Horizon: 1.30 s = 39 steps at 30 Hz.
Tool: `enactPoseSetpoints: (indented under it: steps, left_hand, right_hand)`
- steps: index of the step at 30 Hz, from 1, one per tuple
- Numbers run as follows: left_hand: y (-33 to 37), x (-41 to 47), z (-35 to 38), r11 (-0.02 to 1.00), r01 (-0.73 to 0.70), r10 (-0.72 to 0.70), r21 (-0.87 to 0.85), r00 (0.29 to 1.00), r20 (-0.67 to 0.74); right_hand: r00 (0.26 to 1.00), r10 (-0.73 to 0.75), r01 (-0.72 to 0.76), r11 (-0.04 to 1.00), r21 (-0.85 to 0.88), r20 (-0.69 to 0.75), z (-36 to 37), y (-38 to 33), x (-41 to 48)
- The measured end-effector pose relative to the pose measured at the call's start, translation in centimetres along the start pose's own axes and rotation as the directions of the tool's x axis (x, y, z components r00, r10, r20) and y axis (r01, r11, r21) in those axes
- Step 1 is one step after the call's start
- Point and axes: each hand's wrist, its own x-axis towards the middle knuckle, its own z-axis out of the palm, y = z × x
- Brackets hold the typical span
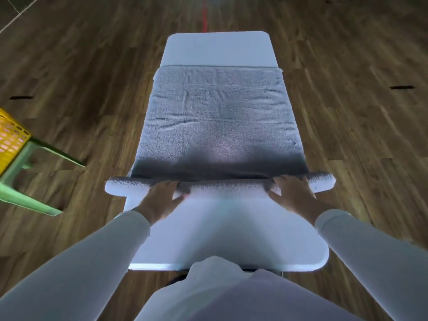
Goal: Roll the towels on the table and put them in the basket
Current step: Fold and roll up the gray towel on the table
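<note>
A grey towel (pixel 220 117) lies spread flat along the white table (pixel 217 47). Its near end is wound into a thin roll (pixel 227 187) that sticks out past both table sides. My left hand (pixel 162 193) presses on the roll left of centre, fingers over its top and thumb on the near side. On the roll's right part rests my right hand (pixel 290 189), fingers laid over it the same way. The yellow basket (pixel 10 137) shows at the left frame edge, mostly cut off.
The basket stands on a green stool (pixel 25 195) on the wooden floor to the left of the table. Bare tabletop lies between the roll and my body, and a short strip shows beyond the towel's far edge.
</note>
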Motion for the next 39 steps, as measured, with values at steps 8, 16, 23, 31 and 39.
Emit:
enactPoseSetpoints:
  steps: [8,16,23,31,39]
  left_hand:
    - [0.4,1.1,-1.6,0.969,-0.015,-0.056,0.248,0.959,0.278]
    - [-0.7,1.4,-0.6,0.979,0.019,-0.041,0.203,0.994,0.106]
    - [0.8,1.5,-1.6,0.916,0.007,-0.093,0.401,0.976,0.197]
    - [-1.1,1.8,-2.1,0.990,0.064,-0.053,0.129,0.995,-0.089]
    - [0.4,1.7,-1.6,0.922,0.021,-0.087,0.386,0.984,0.155]
  right_hand:
    - [0.939,0.046,-0.026,0.998,-0.066,0.340,-2.1,0.0,-0.3]
    - [0.997,0.054,-0.049,0.995,0.085,-0.062,-0.8,-0.2,0.5]
    - [0.985,0.026,0.006,0.983,-0.186,0.169,-1.7,-1.3,-0.6]
    - [0.986,0.161,-0.155,0.980,0.126,-0.033,-2.3,0.8,1.1]
    - [0.995,0.051,-0.037,0.986,-0.162,0.084,-1.8,-0.5,0.4]
